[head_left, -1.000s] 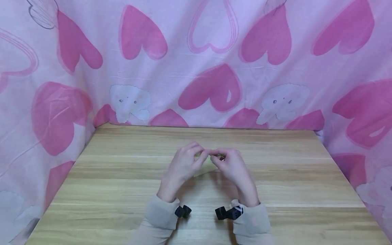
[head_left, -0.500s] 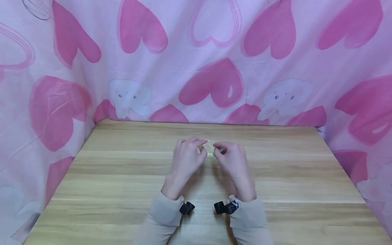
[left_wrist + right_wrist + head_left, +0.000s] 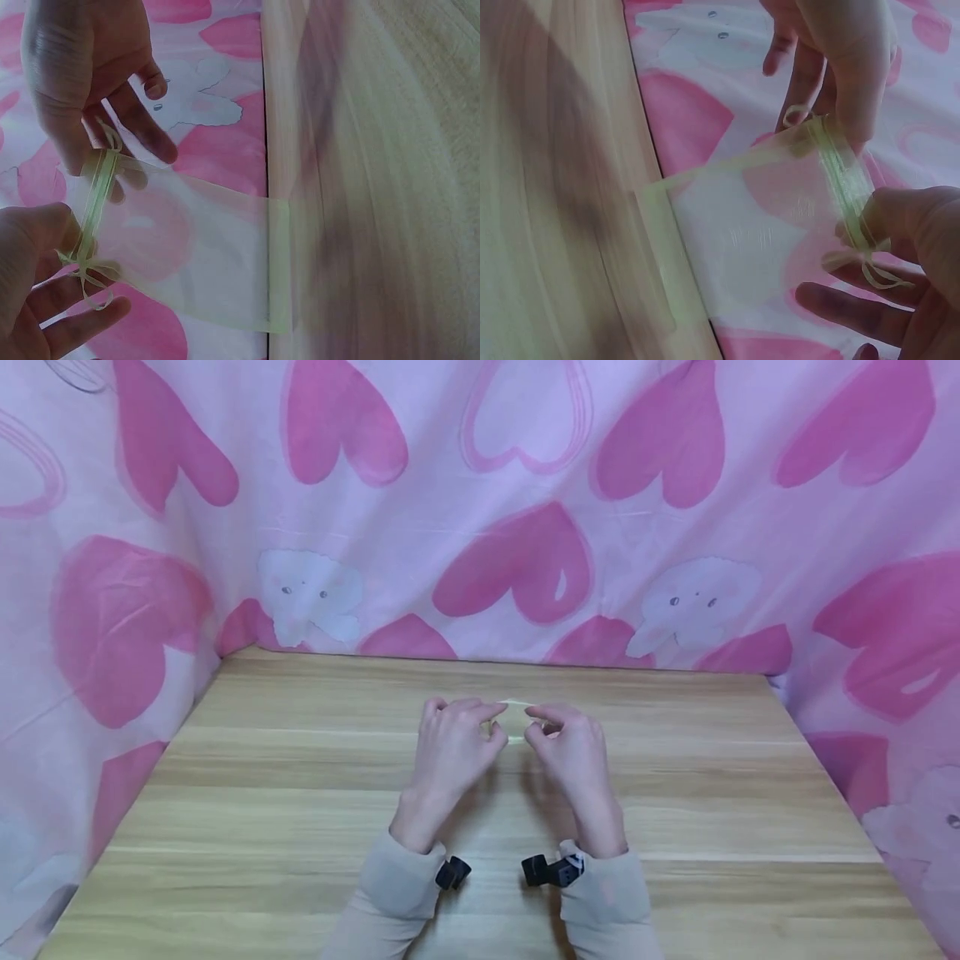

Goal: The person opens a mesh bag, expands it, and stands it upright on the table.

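A sheer pale yellow-green drawstring pouch (image 3: 515, 722) is held between both hands above the wooden table. My left hand (image 3: 453, 747) pinches one end of its gathered mouth and my right hand (image 3: 572, 750) pinches the other. In the left wrist view the pouch (image 3: 202, 255) hangs flat and see-through from the fingers, with ribbon loops (image 3: 94, 285) sticking out at both ends of the mouth. From the right wrist, the pouch (image 3: 735, 232) shows only the curtain and table through its fabric. In the head view the hands partly hide it.
The wood-grain table (image 3: 247, 827) spreads under and around both arms. A pink heart-patterned curtain (image 3: 517, 435) encloses its back and sides. A small black camera (image 3: 453, 872) is strapped at the left sleeve, another camera (image 3: 551, 870) at the right.
The fingertips, touching one second ago, have drawn slightly apart, so the pouch's mouth now spans the gap. Over the last half second the hands barely move. The head view has shifted slightly.
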`<state>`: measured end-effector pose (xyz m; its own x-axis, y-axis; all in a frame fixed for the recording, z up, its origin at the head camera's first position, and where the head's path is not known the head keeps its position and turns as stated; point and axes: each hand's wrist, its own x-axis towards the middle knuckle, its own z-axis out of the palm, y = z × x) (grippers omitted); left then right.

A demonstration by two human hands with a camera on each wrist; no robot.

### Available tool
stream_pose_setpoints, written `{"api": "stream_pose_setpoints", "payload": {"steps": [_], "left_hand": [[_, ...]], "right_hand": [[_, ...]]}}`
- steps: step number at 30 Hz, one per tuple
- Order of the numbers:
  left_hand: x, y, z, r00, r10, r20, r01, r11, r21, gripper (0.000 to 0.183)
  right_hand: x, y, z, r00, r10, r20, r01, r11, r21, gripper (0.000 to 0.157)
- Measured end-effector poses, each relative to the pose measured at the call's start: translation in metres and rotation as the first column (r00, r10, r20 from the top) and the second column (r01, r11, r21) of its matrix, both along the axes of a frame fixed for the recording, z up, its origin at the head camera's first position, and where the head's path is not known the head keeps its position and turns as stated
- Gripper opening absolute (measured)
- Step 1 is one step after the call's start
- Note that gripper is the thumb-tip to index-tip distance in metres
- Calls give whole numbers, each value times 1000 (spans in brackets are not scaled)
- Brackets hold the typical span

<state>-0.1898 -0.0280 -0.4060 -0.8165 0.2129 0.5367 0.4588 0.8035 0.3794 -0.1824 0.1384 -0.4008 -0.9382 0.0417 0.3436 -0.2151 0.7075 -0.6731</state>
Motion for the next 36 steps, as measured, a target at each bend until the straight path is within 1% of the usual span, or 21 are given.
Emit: {"api": "stream_pose_setpoints", "payload": {"steps": [3, 7, 11, 17, 20, 23, 25, 27, 30, 33, 36], "left_hand": [[-1, 0, -2, 1000, -13, 10, 13, 1000, 15, 29], [-1, -2, -3, 1000, -9, 18, 8, 999, 36, 29], [-2, -5, -2, 1000, 7, 12, -7, 999, 50, 27], [0, -9, -2, 1000, 21, 4, -21, 999, 38, 24], [0, -9, -3, 1000, 6, 14, -6, 999, 38, 24], [0, -7, -4, 999, -31, 15, 30, 997, 69, 25], [1, -7, -4, 998, -61, 14, 59, 992, 109, 25], [2, -8, -1, 997, -80, 8, 78, 984, 158, 26], [4, -10, 4, 995, -100, 22, 92, 969, 227, 26], [5, -12, 8, 988, -139, 72, 111, 946, 304, 26], [5, -14, 10, 972, -186, 142, 119, 915, 386, 25]], "right_hand": [[0, -1, 0, 999, 33, -21, -33, 999, 11, 28], [-1, -4, -1, 996, 77, -45, -76, 997, 18, 28], [-1, -5, -3, 996, 72, -58, -71, 997, 15, 28], [0, -1, -5, 997, 64, -36, -65, 998, -13, 26], [0, 0, -5, 997, 72, -25, -73, 997, -23, 25], [0, 3, -6, 993, 116, -26, -116, 993, -32, 23], [0, 6, -8, 985, 167, -38, -169, 985, -34, 18], [0, 10, -8, 971, 234, -39, -236, 970, -55, 15], [0, 16, -7, 945, 328, -14, -328, 939, -105, 20], [0, 19, -6, 915, 402, 8, -397, 906, -146, 27], [-2, 20, -6, 892, 451, -17, -449, 884, -128, 24]]}}
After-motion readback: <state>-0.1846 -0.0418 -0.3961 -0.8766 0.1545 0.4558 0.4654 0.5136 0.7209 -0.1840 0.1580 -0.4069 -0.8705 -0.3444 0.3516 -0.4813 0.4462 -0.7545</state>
